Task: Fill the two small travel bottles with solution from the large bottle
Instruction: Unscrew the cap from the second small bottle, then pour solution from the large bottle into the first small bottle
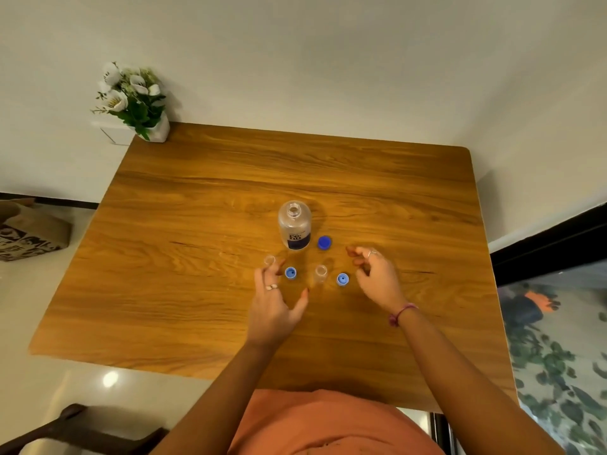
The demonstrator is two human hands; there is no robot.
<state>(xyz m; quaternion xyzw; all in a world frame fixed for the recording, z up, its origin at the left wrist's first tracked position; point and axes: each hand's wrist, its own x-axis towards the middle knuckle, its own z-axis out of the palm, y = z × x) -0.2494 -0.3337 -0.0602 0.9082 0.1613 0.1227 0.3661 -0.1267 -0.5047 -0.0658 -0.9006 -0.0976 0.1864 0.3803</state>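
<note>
The large bottle [294,225] is standing upright and uncapped near the middle of the wooden bench [203,198], with its dark blue cap [324,242] lying just beside it on the right. In front of it the two small travel bottles are standing open: the left small bottle [269,260] is sitting at the fingertips of the left hand [272,303], and the right small bottle [320,274] is standing between the two light blue caps, the left cap [290,272] and the right cap [342,279]. The left hand is hovering with fingers relaxed and spread, thumb out, gripping nothing; whether a fingertip is touching the left small bottle I cannot tell. The right hand [374,274] is hanging loosely curled above the bench near the dark cap, holding nothing. Both small bottles are looking empty, so filling is likely not yet begun. The large bottle is clear plastic, probably light to moderate in weight and a little squeezable, so it is best taken round the labelled middle with a full wrap of the fingers. The small bottles are appearing very light, narrow and easy to tip, so each is needing a steadying pinch low on its body while the liquid is going in. A pot of white flowers [131,100] is standing at the far left corner.
</note>
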